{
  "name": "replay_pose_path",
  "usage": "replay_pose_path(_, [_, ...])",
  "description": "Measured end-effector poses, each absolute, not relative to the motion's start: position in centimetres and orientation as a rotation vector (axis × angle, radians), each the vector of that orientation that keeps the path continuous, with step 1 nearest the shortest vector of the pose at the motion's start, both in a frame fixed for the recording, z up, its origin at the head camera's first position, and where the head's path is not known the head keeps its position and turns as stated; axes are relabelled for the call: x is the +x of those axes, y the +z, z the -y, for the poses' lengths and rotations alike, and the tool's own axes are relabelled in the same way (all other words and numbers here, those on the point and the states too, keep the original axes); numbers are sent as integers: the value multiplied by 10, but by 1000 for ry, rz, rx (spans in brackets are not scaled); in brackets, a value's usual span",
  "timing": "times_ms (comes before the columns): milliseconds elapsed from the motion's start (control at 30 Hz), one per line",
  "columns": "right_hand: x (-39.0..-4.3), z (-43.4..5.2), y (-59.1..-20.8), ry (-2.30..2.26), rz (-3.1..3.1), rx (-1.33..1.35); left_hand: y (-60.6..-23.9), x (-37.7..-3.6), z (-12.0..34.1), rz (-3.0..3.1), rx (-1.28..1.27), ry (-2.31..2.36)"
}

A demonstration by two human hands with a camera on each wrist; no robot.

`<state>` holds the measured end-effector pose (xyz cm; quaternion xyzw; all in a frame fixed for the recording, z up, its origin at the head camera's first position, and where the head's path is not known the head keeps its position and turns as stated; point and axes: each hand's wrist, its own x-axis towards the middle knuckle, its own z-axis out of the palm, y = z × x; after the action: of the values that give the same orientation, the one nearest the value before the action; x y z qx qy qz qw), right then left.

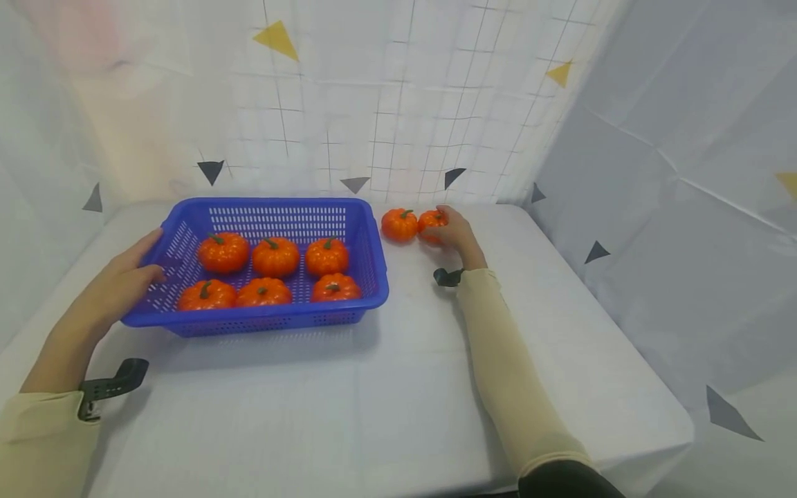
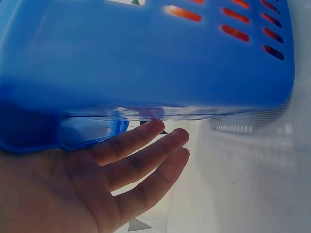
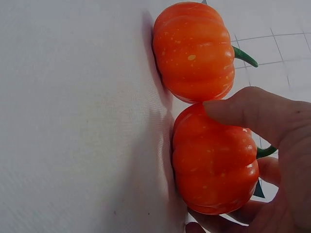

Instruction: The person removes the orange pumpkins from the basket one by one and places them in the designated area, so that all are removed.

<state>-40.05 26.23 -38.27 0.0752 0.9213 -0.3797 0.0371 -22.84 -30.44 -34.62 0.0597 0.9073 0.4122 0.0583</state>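
Observation:
Several small orange pumpkins (image 1: 275,257) with green stems sit in two rows in a blue plastic basket (image 1: 261,319). At the basket's left end my left hand (image 1: 121,283) grips the rim, thumb over the inner side; in the left wrist view its fingers (image 2: 141,187) reach along the outside wall. To the right of the basket, my right hand (image 1: 456,232) holds a pumpkin (image 3: 214,165), thumb on one side and fingers round the other. This pumpkin rests on the white table. Right beside it sits another pumpkin (image 3: 194,51), its green stem pointing up.
A white cloth covers the table (image 1: 299,415). Behind it hangs a white sheet (image 1: 349,111) with grid lines and coloured triangles. A grey-white sheet (image 1: 685,228) borders the right side. Dark straps with a small device (image 1: 131,373) sit on both wrists.

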Motion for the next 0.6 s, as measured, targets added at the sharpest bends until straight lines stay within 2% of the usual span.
replay_pose_path(600, [-395,-265,-363,-1170,-2906,133,-349,-230,305,-2737,191,1283])
